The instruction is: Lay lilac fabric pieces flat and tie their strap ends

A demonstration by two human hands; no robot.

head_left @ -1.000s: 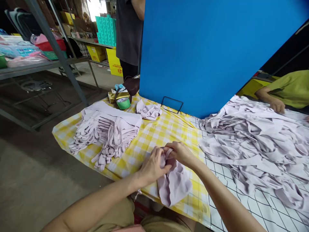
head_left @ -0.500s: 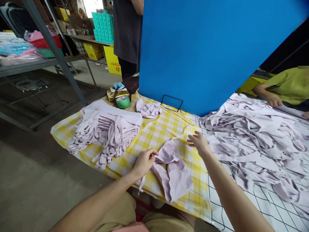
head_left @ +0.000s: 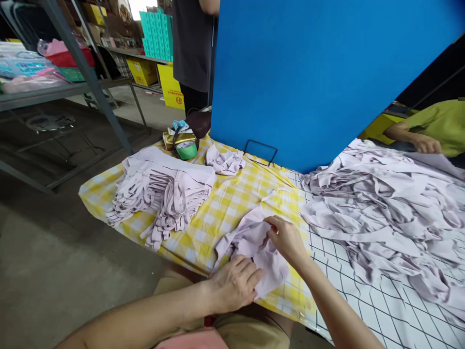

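Observation:
A pale lilac cloth piece point(head_left: 250, 232) with a thin strap lies crumpled near the front edge of the yellow-checked cover point(head_left: 203, 232). My right hand point(head_left: 285, 237) pinches its upper right part between thumb and fingers. Over its lower left part, my left hand point(head_left: 238, 283) is bent with the fingers curled on the fabric; the fingertips are partly hidden. To the left sits a layered stack of lilac pieces point(head_left: 163, 184) with hanging straps. A small crumpled lilac piece point(head_left: 225, 161) lies behind.
A large loose lilac pile point(head_left: 392, 194) covers the right side. The blue board point(head_left: 308, 77) stands behind, with a black wire frame point(head_left: 260, 152) at its foot. Green tape point(head_left: 186, 150) is at the back left. A person's hand point(head_left: 426, 144) touches cloth far right; another person point(head_left: 192, 53) stands behind.
My right hand has come down and left onto the cloth and grips it. My left hand has moved down and right, onto the cloth's lower part. The cloth is more bunched.

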